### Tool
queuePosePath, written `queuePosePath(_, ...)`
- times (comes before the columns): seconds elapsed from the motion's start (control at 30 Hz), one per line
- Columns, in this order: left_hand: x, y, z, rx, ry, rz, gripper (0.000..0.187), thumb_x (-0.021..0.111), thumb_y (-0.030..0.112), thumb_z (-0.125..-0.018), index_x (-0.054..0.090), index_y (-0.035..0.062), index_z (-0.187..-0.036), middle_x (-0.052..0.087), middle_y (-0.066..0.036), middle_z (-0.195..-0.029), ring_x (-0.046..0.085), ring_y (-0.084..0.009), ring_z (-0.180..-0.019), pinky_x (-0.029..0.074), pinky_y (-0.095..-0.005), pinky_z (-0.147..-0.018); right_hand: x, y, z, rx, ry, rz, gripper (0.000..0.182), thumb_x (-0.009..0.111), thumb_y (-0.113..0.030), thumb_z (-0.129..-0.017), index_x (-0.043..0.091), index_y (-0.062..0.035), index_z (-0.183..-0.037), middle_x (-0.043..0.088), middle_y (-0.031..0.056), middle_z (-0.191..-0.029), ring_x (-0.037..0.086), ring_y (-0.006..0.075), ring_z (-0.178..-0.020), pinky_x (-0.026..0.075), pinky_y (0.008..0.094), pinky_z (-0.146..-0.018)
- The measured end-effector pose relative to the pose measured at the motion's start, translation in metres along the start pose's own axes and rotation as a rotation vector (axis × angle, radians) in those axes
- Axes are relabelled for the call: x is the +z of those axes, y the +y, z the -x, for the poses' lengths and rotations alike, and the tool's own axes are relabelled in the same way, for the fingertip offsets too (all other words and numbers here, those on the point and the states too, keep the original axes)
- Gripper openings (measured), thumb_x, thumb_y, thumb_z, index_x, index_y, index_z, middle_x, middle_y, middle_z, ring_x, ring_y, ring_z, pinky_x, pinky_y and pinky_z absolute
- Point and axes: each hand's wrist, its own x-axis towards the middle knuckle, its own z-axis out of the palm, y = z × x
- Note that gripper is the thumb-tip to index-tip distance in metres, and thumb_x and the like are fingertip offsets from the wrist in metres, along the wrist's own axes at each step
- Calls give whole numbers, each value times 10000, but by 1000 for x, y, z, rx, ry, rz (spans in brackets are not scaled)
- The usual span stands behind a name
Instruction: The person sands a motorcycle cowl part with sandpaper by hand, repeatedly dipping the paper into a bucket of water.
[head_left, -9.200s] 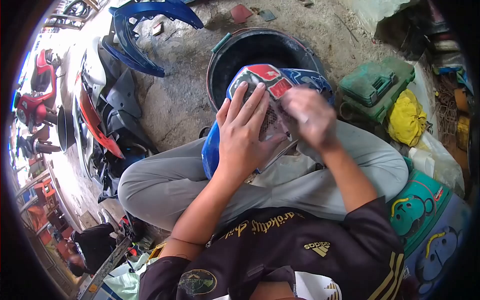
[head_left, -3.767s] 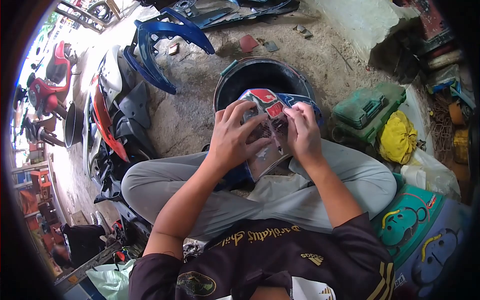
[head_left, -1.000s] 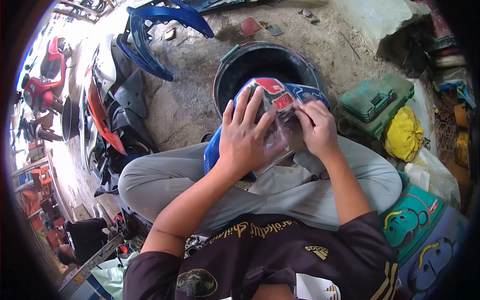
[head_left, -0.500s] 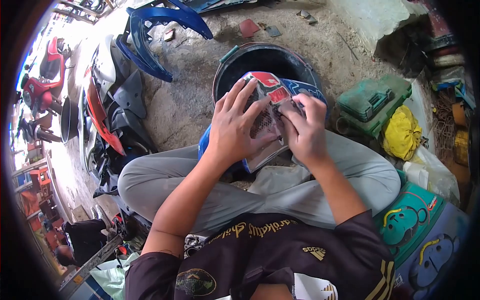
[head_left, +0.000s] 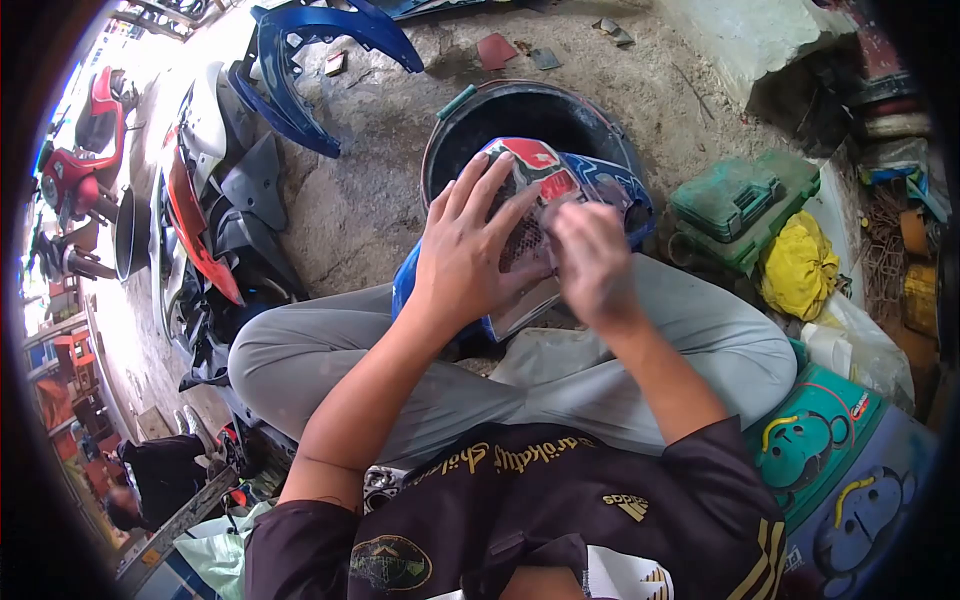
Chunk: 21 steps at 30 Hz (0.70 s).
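A blue motorcycle body panel (head_left: 612, 178) with red, white and dark graphics (head_left: 536, 152) lies tilted over my lap, against a black bucket (head_left: 462, 138). My left hand (head_left: 462, 245) rests on its face with fingers spread, partly covering a dark honeycomb-patterned area. Close beside it, my right hand (head_left: 597, 262) has its fingers bent and drawn together at the edge of the graphics. Motion blurs that hand. Whatever its fingertips pinch is hidden.
A green tool case (head_left: 735, 205) and a yellow plastic bag (head_left: 800, 265) sit to the right. Another blue panel (head_left: 290, 100) lies at upper left. Red, white and black body parts (head_left: 200, 225) are piled on the left. Further back, a person (head_left: 165, 480) is at lower left.
My right hand has shifted slightly left over the panel, and its fingers have curled in more and become blurred. The left hand stays spread in nearly the same place.
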Motion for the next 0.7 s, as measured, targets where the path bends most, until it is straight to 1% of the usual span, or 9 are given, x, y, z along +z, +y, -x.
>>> queuePosePath(0.07,-1,-2,-1,-6,-12,-3,908,924,530,-721,643,220,-1527,486,-180,-1662,406,-427,-1577,381,-556,-1237,-1,-9,-3,-30,-36,-24,318,706,11,-884,703,4,-1202,675,175,-1265,636,397,-1157,539,478,-1028)
queuePosePath(0.17,-3,-3,0,3,-19,21,903,921,530,-730,639,227,-1532,481,-185,-1666,404,-430,-1579,384,-564,-1233,-2,21,-1,42,2,-33,315,703,12,-895,707,-8,-1210,672,174,-1266,629,393,-1167,540,482,-1012)
queuePosePath(0.2,-3,-3,0,5,-20,20,901,920,530,-733,637,230,-1534,479,-185,-1667,402,-429,-1581,383,-565,-1233,-7,23,-8,59,37,3,217,708,16,-956,712,15,-1173,705,171,-1188,664,396,-1098,546,475,-982)
queuePosePath(0.3,-2,-4,1,10,-22,8,898,914,534,-743,631,235,-1541,475,-183,-1671,399,-430,-1583,381,-568,-1233,-4,17,-5,97,-17,7,318,696,13,-917,700,22,-1235,662,185,-1255,617,398,-1141,521,492,-1007)
queuePosePath(0.37,-2,-5,1,9,-29,-11,898,910,542,-749,626,236,-1544,473,-182,-1673,401,-432,-1580,379,-570,-1233,-6,-15,-11,49,-47,-36,327,705,4,-910,700,30,-1236,644,204,-1269,614,414,-1112,515,500,-1006)
queuePosePath(0.47,-2,-4,1,5,-11,23,914,917,529,-734,620,236,-1547,475,-179,-1673,405,-433,-1577,383,-564,-1232,-2,4,-6,143,-11,8,289,696,8,-932,709,30,-1219,663,192,-1267,634,419,-1097,523,491,-982)
queuePosePath(0.53,-4,-5,3,6,-13,19,923,919,520,-728,619,215,-1546,479,-179,-1671,410,-428,-1575,392,-562,-1225,-6,14,-13,219,26,36,233,666,13,-965,718,35,-1191,688,187,-1240,657,419,-1074,533,485,-962)
queuePosePath(0.63,-4,-4,1,-6,-8,55,951,943,478,-701,616,177,-1542,481,-180,-1671,411,-423,-1575,400,-557,-1224,-11,-11,-16,157,-55,-26,266,639,68,-926,696,33,-1183,671,192,-1255,633,420,-1066,526,501,-949)
queuePosePath(0.7,-8,-6,1,-19,-16,94,977,965,438,-674,614,152,-1540,479,-181,-1674,410,-420,-1577,402,-555,-1228,-12,-2,-13,195,-53,-18,298,637,71,-922,696,31,-1211,670,188,-1262,632,425,-1066,527,508,-955)
